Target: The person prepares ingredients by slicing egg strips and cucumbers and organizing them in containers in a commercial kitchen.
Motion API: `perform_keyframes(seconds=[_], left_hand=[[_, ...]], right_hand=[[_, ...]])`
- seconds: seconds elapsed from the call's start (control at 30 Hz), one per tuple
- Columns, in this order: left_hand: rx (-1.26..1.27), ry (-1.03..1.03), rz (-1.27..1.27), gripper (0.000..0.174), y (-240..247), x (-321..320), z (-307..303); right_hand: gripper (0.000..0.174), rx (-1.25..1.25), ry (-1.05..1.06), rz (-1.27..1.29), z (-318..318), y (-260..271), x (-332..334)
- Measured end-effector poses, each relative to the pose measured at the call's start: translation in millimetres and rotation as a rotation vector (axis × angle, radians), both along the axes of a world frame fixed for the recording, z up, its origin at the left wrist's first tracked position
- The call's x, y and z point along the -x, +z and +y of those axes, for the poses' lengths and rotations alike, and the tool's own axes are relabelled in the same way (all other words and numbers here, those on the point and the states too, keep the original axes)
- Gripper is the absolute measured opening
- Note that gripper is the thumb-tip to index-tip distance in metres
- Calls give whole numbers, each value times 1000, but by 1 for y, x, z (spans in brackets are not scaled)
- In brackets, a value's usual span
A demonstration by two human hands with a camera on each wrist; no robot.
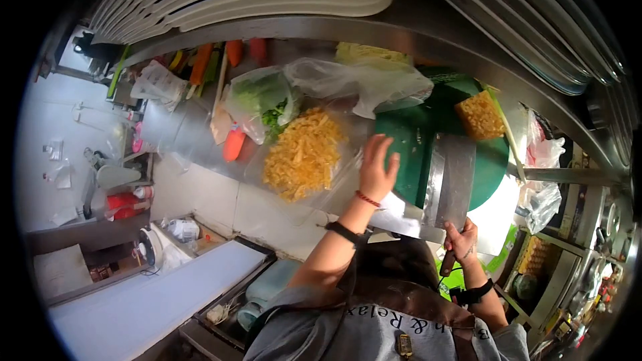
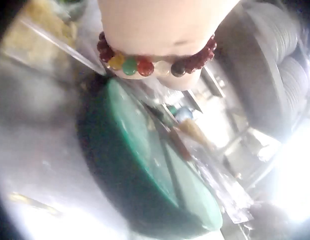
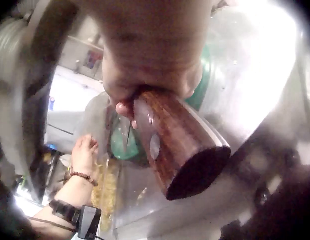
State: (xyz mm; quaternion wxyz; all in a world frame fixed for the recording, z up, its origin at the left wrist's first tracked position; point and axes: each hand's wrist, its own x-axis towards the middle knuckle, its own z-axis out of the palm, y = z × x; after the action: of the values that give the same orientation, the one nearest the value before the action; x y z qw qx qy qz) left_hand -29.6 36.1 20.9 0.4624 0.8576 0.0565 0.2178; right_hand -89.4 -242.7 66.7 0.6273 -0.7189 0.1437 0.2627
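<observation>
My right hand [image 1: 461,239] grips the wooden handle [image 3: 177,142] of a wide cleaver [image 1: 455,177]. Its blade lies over a round green cutting board [image 1: 404,124]. At the board's left side my left hand [image 1: 379,172] hovers with fingers extended, holding nothing; the left wrist view shows mainly its wrist and beaded bracelet [image 2: 145,66]. A golden, rough-textured block [image 1: 480,115] sits on the board's far right part. Left of the board, a pile of chopped yellow pieces [image 1: 304,154] rests on clear plastic.
Plastic bags [image 1: 394,87], one with leafy greens [image 1: 251,97], lie behind the pile. An orange-red carrot-like piece [image 1: 233,144] is on the steel counter's left. Stacked plates [image 1: 287,0] fill the shelf above the counter. A long green stalk [image 1: 505,127] crosses the board's right edge.
</observation>
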Motion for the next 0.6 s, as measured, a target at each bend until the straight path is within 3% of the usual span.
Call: perform_keyframes(seconds=[0.07,0.17,0.3,0.4,0.47,0.5,0.53,0.57,0.6], left_hand=[[7,-53,-32,45,-13,-25,-37],[-258,-53,102,60,-21,-51,-65],[-41,-160,115,62,-13,-49,-68],[-290,-81,-43,51,26,-15,-18],[-319,6,-71,46,53,4,32],[-295,99,20,44,46,10,58],[-476,164,135,42,30,20,88],[-661,231,253,40,20,31,108],[-651,224,146,36,31,41,104]], right_hand=[[16,-56,-93,32,6,-2,0],[17,13,-49,24,27,-24,-7],[16,11,117,-50,65,-26,-11],[23,-162,188,-103,100,23,-7],[23,26,491,-243,102,32,-16],[23,25,492,-324,101,28,-19],[25,11,434,-329,95,3,-18],[25,-75,356,-257,90,13,-20],[25,-157,278,-198,84,28,-30]])
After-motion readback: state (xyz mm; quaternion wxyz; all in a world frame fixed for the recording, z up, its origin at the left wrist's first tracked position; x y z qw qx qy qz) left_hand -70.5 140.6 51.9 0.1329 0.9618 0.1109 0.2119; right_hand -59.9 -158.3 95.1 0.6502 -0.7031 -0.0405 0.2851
